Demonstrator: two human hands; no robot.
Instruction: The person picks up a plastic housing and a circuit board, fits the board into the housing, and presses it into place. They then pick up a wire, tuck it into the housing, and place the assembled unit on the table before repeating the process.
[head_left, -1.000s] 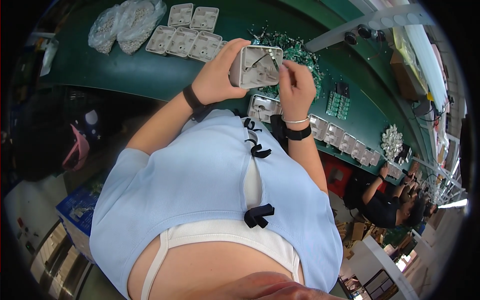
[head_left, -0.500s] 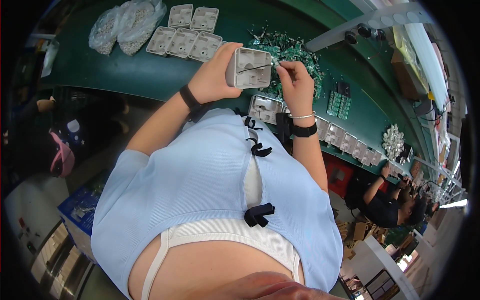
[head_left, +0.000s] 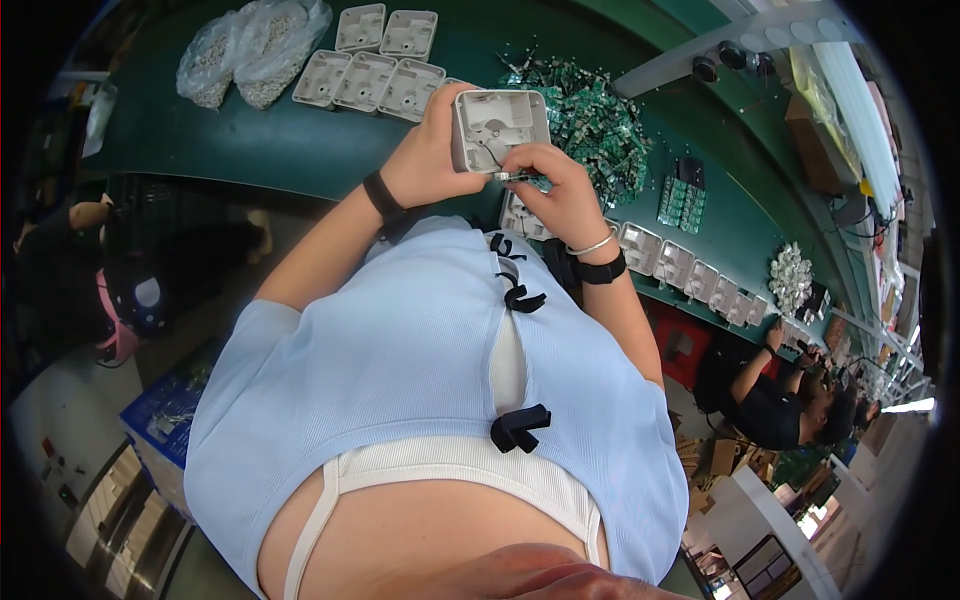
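My left hand [head_left: 425,155] is wrapped round the left side of a whitish plastic housing [head_left: 460,135], its open side facing up. Moulded posts and ribs show inside it. A thin dark wire [head_left: 488,150] runs from the inside toward the near right corner. There, my right hand [head_left: 555,195] pinches a small whitish part [head_left: 502,176] at the wire's end, just over the rim. Something greenish shows between its fingers, too small to tell. Right beyond the housing lies a heap of green circuit boards [head_left: 600,125] with wires.
Several similar housings [head_left: 362,84] stand at the back left, beside clear bags of small pale parts [head_left: 265,55]. Another row of housings [head_left: 672,265] runs along the near edge to the right. Flat green board panels [head_left: 682,200] lie beyond. A person in black [head_left: 765,405] works farther right.
My right hand has moved down and left, from the housing's right side to its near right corner, carrying the small part. The wire now bends downward. The left hand has hardly moved.
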